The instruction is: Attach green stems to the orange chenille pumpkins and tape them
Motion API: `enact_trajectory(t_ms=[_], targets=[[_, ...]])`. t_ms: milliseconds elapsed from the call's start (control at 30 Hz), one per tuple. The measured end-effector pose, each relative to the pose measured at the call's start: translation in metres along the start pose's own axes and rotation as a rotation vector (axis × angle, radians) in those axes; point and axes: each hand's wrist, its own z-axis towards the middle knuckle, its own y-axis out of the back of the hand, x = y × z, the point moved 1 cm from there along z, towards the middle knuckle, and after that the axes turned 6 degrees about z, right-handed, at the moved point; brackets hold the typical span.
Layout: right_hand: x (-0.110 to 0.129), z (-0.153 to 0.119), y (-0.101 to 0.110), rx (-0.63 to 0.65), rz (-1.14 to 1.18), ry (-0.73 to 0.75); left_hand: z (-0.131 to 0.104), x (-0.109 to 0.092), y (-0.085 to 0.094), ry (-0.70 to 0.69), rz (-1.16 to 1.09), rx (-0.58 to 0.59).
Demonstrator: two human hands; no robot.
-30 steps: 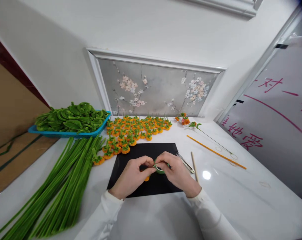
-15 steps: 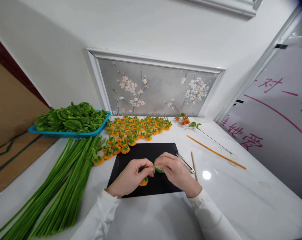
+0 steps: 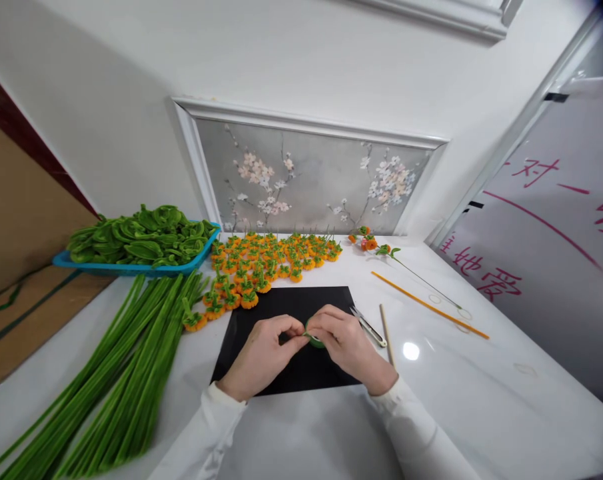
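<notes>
Above the black mat [image 3: 301, 373], both hands meet with their fingertips pinched together. My left hand [image 3: 268, 350] is closed on something thin and green, mostly hidden by the fingers. My right hand [image 3: 348, 343] pinches the same small green piece from the other side. Just under the right fingers shows part of a green tape roll [image 3: 316, 343]. Beyond the mat, rows of orange flowers with green tops [image 3: 248, 299] stand on the white table. Small scissors [image 3: 371, 328] lie at the mat's right edge, beside a thin wooden stick [image 3: 387, 335].
A blue tray [image 3: 181, 269] heaped with green fuzzy leaves [image 3: 146, 240] stands at the back left. Long green fuzzy stems [image 3: 136, 367] lie before it. To the right are an orange stem [image 3: 431, 306] and a finished-looking flower sprig [image 3: 370, 244]. A whiteboard [image 3: 546, 267] stands far right.
My left wrist has turned slightly, and the orange flower seen beneath the left fingers is now out of sight. The right hand stays nearly in place, still pinching.
</notes>
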Motion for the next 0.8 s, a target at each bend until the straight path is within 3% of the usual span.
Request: enact_trajectory(t_ms=[467,800], targets=[[-0.0014,-0.0010,-0.0011,0.042,-0.021,0.021,-0.0010,-0.0008,0.0053,-0.031,0.072,0.080],[0.0006,-0.0018,-0.0002,0.092,-0.061,0.008,-0.0010,0.0005,0.0043,0.008,0.008,0.201]])
